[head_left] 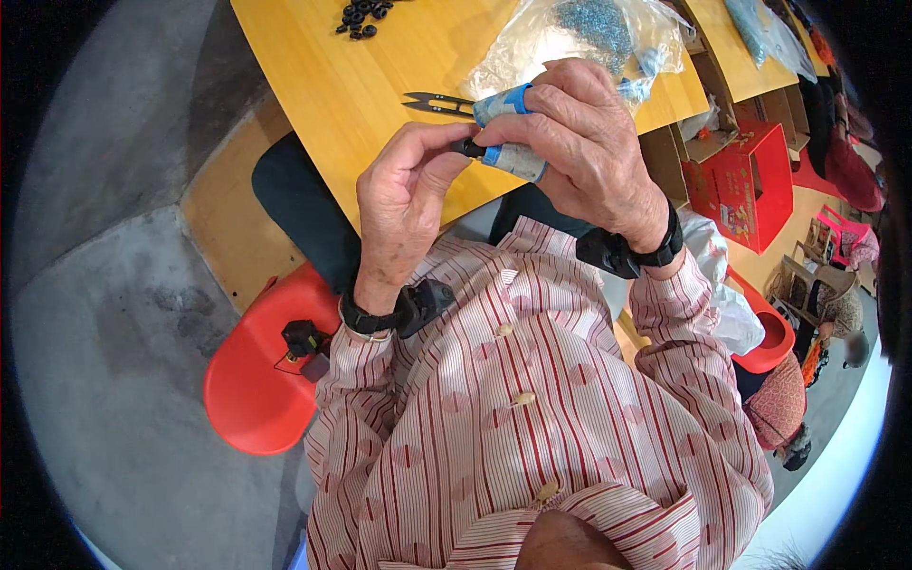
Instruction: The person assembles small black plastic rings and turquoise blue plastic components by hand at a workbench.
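Above the table's near edge, both my hands meet at a small black part (467, 147), probably a ring like those on the table; the fingers partly hide it. My left hand (404, 195) pinches it between thumb and index finger. From the other side, my right hand (594, 142) closes in on it, two of its fingers covered in whitish wraps with blue tape (515, 161). The tip of the lower wrap touches the black part. Just beyond the hands, black thread snips (439, 102) lie on the yellow table (332, 85), their blades pointing left.
Several black rings (364, 17) lie loose at the far edge. A clear plastic bag (508, 47) holds blue glittery bits (598, 27). Right of the table stand cardboard boxes and a red box (746, 180). A red stool (256, 370) is at my left. Other people sit far right.
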A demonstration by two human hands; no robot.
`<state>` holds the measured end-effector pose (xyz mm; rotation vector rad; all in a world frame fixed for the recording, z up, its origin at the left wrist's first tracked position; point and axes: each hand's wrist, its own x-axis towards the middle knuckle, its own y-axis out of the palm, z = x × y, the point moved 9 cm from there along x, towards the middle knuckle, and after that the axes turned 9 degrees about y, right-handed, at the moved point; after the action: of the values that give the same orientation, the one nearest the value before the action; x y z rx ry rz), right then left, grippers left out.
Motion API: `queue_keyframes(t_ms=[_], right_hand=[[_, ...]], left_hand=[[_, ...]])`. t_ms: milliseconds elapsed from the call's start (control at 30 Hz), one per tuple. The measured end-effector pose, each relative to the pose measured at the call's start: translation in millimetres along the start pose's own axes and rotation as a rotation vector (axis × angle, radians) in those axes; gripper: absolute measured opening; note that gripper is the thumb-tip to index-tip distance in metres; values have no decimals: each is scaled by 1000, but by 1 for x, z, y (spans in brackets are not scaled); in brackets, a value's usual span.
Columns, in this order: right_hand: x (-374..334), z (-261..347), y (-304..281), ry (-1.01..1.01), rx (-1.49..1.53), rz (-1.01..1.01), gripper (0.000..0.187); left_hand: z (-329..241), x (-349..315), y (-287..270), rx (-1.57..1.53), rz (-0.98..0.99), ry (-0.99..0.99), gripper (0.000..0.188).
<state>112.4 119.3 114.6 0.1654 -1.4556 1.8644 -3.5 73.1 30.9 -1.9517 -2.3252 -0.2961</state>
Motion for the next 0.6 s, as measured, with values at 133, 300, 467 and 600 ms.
queue_keyframes(t_ms=[133,300,467,600], right_hand=[[0,-16,11,224,197,126,21],[-6,-31,20,329,318,147,17],[-11,-43,26,462,397,167,18],[-12,-43,26,458,390,178,18]], left_hand=[[6,0,1,-75,-6,-9,19],[24,-3,-1,-278,-33,-120,18],[33,-4,-1,-414,-54,-207,18],[29,-2,1,-423,-38,-180,19]])
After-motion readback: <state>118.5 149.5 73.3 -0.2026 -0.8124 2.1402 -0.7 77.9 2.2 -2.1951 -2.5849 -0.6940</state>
